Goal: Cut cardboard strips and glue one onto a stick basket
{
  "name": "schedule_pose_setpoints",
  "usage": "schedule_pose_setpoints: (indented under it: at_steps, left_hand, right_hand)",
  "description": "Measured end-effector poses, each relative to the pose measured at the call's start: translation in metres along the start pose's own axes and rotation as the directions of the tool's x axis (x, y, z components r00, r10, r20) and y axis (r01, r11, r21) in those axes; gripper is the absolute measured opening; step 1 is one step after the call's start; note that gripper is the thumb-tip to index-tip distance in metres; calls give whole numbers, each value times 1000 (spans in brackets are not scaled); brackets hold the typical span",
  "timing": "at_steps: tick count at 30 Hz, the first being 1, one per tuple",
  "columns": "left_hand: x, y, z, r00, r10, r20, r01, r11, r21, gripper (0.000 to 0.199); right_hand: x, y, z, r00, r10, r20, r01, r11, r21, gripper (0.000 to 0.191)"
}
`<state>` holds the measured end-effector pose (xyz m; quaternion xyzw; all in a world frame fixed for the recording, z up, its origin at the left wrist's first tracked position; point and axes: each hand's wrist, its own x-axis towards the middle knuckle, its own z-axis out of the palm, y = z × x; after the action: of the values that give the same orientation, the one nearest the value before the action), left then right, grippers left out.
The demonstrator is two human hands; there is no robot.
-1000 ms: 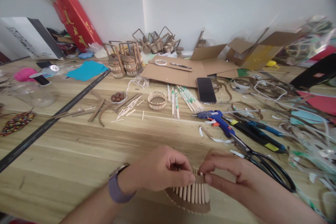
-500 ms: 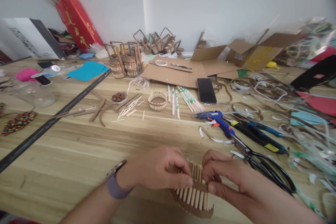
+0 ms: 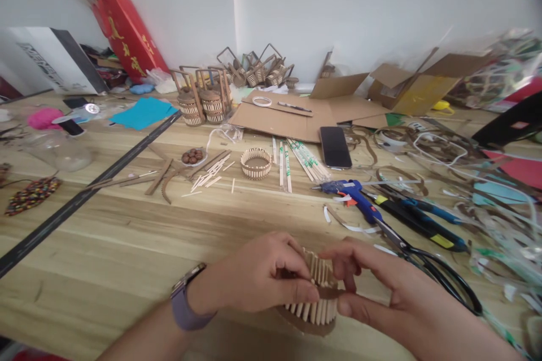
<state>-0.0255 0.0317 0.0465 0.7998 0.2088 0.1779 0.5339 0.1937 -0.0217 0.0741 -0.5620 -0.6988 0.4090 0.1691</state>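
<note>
A small round basket wall (image 3: 315, 311) of pale wooden sticks fixed along a brown cardboard strip is in front of me, low in the view. My left hand (image 3: 271, 273), with a watch on its wrist, pinches the cardboard band between thumb and fingers. At the right side of the band, my right hand (image 3: 372, 287) has its thumb on the outer edge and its fingers curled over the inside. Its index finger reaches out above the sticks at the back. The fingers partly hide where the band's ends are.
Beyond the hands stand a finished stick ring (image 3: 256, 163), loose sticks (image 3: 214, 172) and a dish of brown beads (image 3: 192, 156). On the right lie a blue glue gun (image 3: 353, 194), black scissors (image 3: 440, 276), a black-handled cutter (image 3: 419, 223) and a phone (image 3: 335, 146). Small baskets (image 3: 203, 104) stand behind.
The stick wall has turned slightly and looks more rounded, its lower right end drawn in. My right hand's index finger has lifted and straightened away from the thumb.
</note>
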Motion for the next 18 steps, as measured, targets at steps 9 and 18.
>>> schedule_pose_setpoints:
  at_steps: [9,18]
  left_hand:
    - [0,1,0,1000,24,-19,-23,1000,17,61]
    - [0,2,1,1000,20,-13,-19,1000,11,57]
  right_hand:
    - [0,6,-3,999,46,18,-46,998,-36,24]
    - [-1,2,-5,990,50,135,-37,995,-95,16]
